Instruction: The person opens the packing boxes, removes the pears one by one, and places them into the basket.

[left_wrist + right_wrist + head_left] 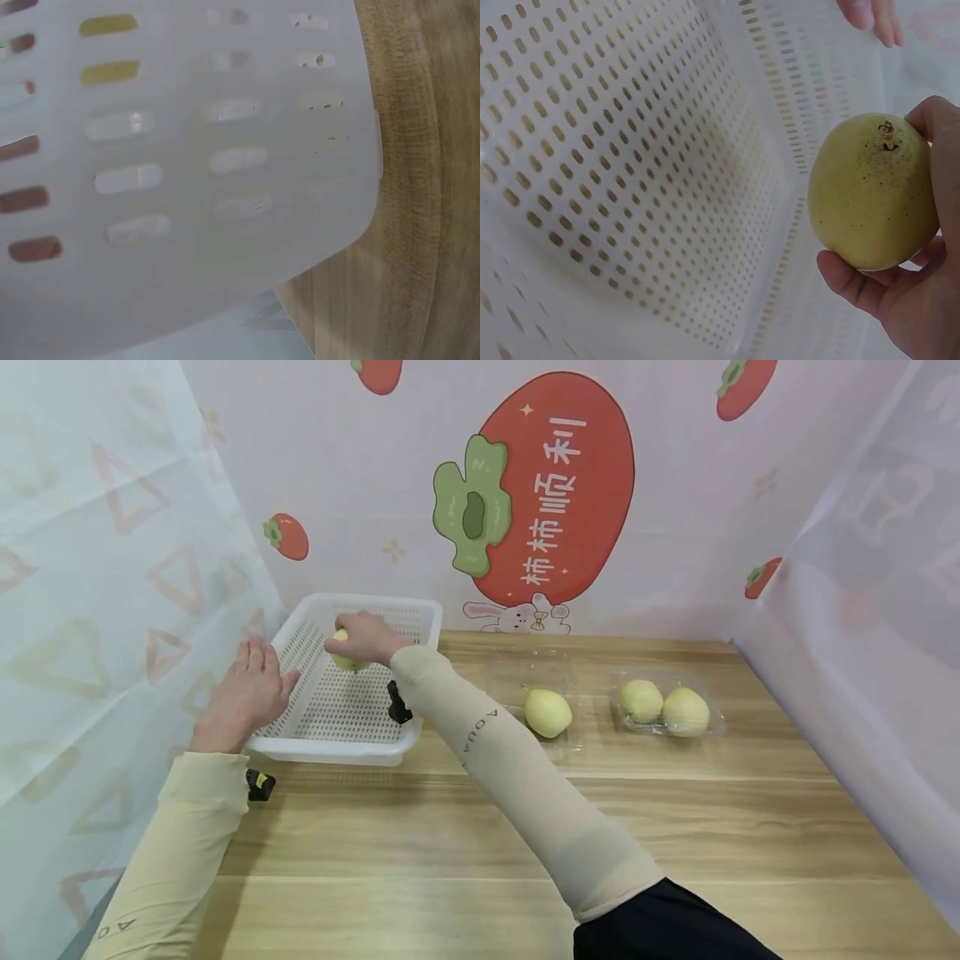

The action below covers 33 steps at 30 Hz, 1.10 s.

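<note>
My right hand (367, 637) grips a yellow pear (874, 191) inside or just above the white perforated basket (330, 747). In the right wrist view, thumb and fingers curl around the pear, its dark-spotted end facing the camera. Whether the pear touches the basket floor cannot be told. At the basket's left side lies my left hand (251, 695), its fingers straight and pointing away from me. The left wrist view is filled by the slotted outer wall of the basket (180, 262). Another pear (548, 713) sits in an open clear plastic box (573, 745) to the right.
Two more pears (686, 712) lie in a second clear plastic box (622, 723) farther right. A wooden table (480, 852) carries everything. Printed cloth (360, 493) stands behind, with white sheets (97, 610) at the left and right sides.
</note>
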### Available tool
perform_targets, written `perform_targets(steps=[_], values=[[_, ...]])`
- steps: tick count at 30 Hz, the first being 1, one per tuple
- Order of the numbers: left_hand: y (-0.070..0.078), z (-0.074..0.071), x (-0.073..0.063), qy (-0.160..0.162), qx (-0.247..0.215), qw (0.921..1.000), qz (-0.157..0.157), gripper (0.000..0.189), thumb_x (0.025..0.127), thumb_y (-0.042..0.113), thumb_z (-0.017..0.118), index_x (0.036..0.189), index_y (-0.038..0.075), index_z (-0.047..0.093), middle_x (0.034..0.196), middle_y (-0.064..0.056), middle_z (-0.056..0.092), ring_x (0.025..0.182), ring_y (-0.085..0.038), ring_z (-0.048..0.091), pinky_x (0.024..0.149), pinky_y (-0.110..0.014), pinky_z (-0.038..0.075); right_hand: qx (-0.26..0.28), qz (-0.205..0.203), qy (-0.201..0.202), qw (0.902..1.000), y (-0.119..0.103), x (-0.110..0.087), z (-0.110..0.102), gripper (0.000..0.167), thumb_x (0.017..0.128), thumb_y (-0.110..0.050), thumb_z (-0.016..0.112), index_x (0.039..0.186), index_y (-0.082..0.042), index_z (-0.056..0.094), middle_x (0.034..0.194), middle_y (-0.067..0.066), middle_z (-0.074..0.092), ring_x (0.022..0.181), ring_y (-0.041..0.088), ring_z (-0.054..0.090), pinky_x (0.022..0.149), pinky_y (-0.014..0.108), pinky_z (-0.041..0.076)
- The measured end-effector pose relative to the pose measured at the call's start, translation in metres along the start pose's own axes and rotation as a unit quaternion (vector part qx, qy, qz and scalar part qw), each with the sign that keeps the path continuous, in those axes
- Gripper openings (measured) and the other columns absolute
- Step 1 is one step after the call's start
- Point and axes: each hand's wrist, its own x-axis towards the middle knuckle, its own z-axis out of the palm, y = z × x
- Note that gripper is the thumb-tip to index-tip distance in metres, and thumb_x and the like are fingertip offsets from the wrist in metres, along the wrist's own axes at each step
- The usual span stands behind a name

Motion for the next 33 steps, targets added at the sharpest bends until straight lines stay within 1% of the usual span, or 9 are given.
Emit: perform_targets(steps=[7, 12, 16, 18, 22, 23, 26, 29, 33], values=[[0.002, 0.000, -0.002, 0.002, 0.007, 1.0000, 0.005, 0.082, 0.105, 0.048, 0.014, 0.147, -0.020, -0.005, 0.153, -0.037, -0.021, 0.145, -0.052, -0.017, 0.120, -0.064, 0.002, -0.037, 0.008, -0.038, 0.9986, -0.004, 0.001, 0.018, 0.038, 0.093, -0.045, 0.053, 0.122, -0.021, 0.058, 0.101, -0.005, 0.059, 0.088, 0.009, 0.054, 0.071, 0.021, 0.044], [0.004, 0.000, -0.002, 0.004, 0.011, 0.9999, 0.005, 0.080, 0.105, 0.045, 0.016, 0.147, -0.021, -0.003, 0.153, -0.039, -0.018, 0.145, -0.052, -0.016, 0.120, -0.063, 0.003, -0.061, -0.003, -0.055, 0.9966, -0.006, 0.006, 0.029, 0.039, 0.094, -0.048, 0.055, 0.124, -0.024, 0.057, 0.106, -0.006, 0.059, 0.095, 0.009, 0.053, 0.079, 0.023, 0.044], [0.004, 0.000, -0.003, 0.002, 0.009, 1.0000, 0.001, 0.080, 0.105, 0.045, 0.018, 0.147, -0.021, -0.001, 0.154, -0.039, -0.018, 0.145, -0.052, -0.016, 0.120, -0.064, 0.003, -0.057, 0.009, -0.070, 0.9959, -0.007, 0.006, 0.034, 0.041, 0.094, -0.050, 0.056, 0.127, -0.025, 0.056, 0.113, -0.006, 0.059, 0.103, 0.011, 0.053, 0.086, 0.025, 0.045], [0.004, -0.001, -0.003, 0.001, 0.007, 1.0000, -0.001, 0.080, 0.105, 0.045, 0.019, 0.147, -0.021, -0.002, 0.154, -0.038, -0.018, 0.145, -0.052, -0.016, 0.120, -0.064, 0.003, -0.057, 0.018, -0.075, 0.9954, -0.007, 0.005, 0.035, 0.039, 0.094, -0.051, 0.056, 0.124, -0.026, 0.057, 0.113, -0.006, 0.059, 0.105, 0.011, 0.053, 0.089, 0.026, 0.045], [0.004, -0.001, -0.003, 0.005, 0.004, 1.0000, -0.005, 0.080, 0.105, 0.045, 0.019, 0.147, -0.021, -0.002, 0.154, -0.038, -0.019, 0.145, -0.051, -0.016, 0.120, -0.063, 0.003, -0.056, 0.024, -0.081, 0.9949, -0.007, 0.002, 0.036, 0.031, 0.094, -0.050, 0.058, 0.116, -0.027, 0.059, 0.108, -0.007, 0.060, 0.102, 0.011, 0.053, 0.090, 0.027, 0.046], [0.004, -0.001, -0.003, 0.006, 0.004, 1.0000, -0.005, 0.080, 0.105, 0.045, 0.019, 0.147, -0.021, -0.003, 0.154, -0.038, -0.019, 0.145, -0.051, -0.016, 0.120, -0.063, 0.003, -0.055, 0.021, -0.082, 0.9949, -0.007, 0.001, 0.036, 0.029, 0.094, -0.048, 0.059, 0.113, -0.026, 0.059, 0.104, -0.007, 0.061, 0.098, 0.011, 0.054, 0.087, 0.027, 0.047], [0.003, -0.001, -0.003, 0.005, 0.001, 1.0000, -0.006, 0.080, 0.105, 0.045, 0.018, 0.147, -0.021, -0.003, 0.153, -0.038, -0.019, 0.145, -0.052, -0.016, 0.120, -0.063, 0.002, -0.059, 0.027, -0.092, 0.9937, -0.006, 0.000, 0.037, 0.030, 0.095, -0.049, 0.057, 0.116, -0.027, 0.059, 0.102, -0.007, 0.059, 0.095, 0.010, 0.053, 0.085, 0.027, 0.046], [0.003, -0.001, -0.003, 0.000, 0.001, 1.0000, -0.005, 0.081, 0.105, 0.046, 0.017, 0.147, -0.020, -0.005, 0.153, -0.037, -0.020, 0.145, -0.052, -0.017, 0.120, -0.063, 0.002, -0.060, 0.038, -0.102, 0.9922, -0.005, 0.001, 0.039, 0.036, 0.097, -0.050, 0.054, 0.125, -0.028, 0.057, 0.108, -0.007, 0.061, 0.099, 0.009, 0.055, 0.088, 0.027, 0.047], [0.003, -0.002, -0.003, -0.001, -0.001, 1.0000, -0.006, 0.082, 0.105, 0.047, 0.016, 0.147, -0.020, -0.006, 0.153, -0.037, -0.021, 0.145, -0.052, -0.017, 0.120, -0.063, 0.002, -0.066, 0.036, -0.098, 0.9923, -0.005, 0.005, 0.035, 0.044, 0.100, -0.050, 0.047, 0.137, -0.026, 0.051, 0.128, -0.007, 0.060, 0.116, 0.009, 0.056, 0.102, 0.027, 0.045]])
